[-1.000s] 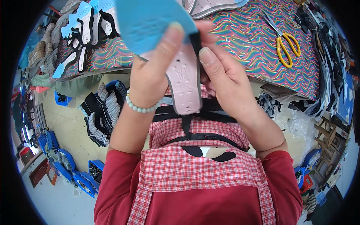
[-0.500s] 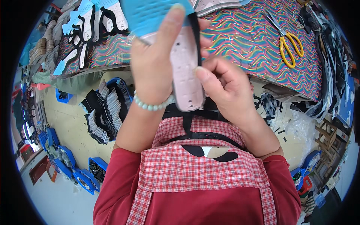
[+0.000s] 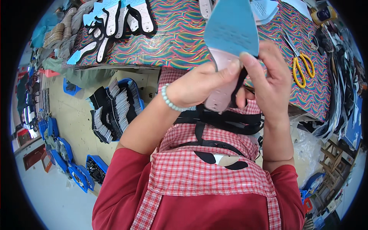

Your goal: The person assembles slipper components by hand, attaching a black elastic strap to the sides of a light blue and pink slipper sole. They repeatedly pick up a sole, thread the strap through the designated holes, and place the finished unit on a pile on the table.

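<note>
Patterned cloth (image 3: 172,42) spreads; curled left hand (image 3: 191,86) and right hand (image 3: 275,84) pinch an insole (image 3: 225,55).

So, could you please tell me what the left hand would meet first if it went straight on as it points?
With the insole in its grip, the left hand would most likely meet the right hand first, though depth between them is unclear.

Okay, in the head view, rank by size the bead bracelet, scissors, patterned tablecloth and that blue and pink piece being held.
1. Patterned tablecloth
2. Blue and pink piece, looking nearer the camera
3. Scissors
4. Bead bracelet
</note>
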`<state>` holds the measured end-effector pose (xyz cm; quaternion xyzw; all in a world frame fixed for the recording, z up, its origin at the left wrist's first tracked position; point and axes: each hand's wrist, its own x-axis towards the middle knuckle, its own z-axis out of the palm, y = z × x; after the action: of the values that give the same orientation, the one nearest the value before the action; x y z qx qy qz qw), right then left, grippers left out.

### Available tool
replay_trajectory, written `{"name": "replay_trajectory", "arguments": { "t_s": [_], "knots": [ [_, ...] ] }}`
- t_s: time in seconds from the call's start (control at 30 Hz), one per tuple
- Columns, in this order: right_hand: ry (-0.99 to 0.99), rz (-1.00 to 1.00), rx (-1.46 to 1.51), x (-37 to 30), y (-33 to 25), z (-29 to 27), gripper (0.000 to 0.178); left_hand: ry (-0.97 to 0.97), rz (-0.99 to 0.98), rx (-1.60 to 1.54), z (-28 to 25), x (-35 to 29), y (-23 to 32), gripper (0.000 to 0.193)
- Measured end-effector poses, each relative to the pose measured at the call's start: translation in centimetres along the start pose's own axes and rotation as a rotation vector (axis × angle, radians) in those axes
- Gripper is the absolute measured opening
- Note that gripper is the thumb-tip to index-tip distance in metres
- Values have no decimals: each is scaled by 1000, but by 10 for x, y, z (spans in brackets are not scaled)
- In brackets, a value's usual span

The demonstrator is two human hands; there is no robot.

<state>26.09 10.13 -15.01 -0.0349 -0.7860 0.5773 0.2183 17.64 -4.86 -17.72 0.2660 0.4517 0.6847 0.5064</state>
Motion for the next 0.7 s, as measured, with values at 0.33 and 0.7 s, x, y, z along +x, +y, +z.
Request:
{"name": "replay_trajectory", "arguments": {
  "t_s": [0.33, 0.7],
  "knots": [
    [-82, 115, 63, -23, 3, 9, 37, 267, 389, -71, -6, -8, 9, 33],
    [-33, -114, -389, -26, 10, -3, 17, 300, 453, -585, -28, -1, 15, 30]
  ]
}}
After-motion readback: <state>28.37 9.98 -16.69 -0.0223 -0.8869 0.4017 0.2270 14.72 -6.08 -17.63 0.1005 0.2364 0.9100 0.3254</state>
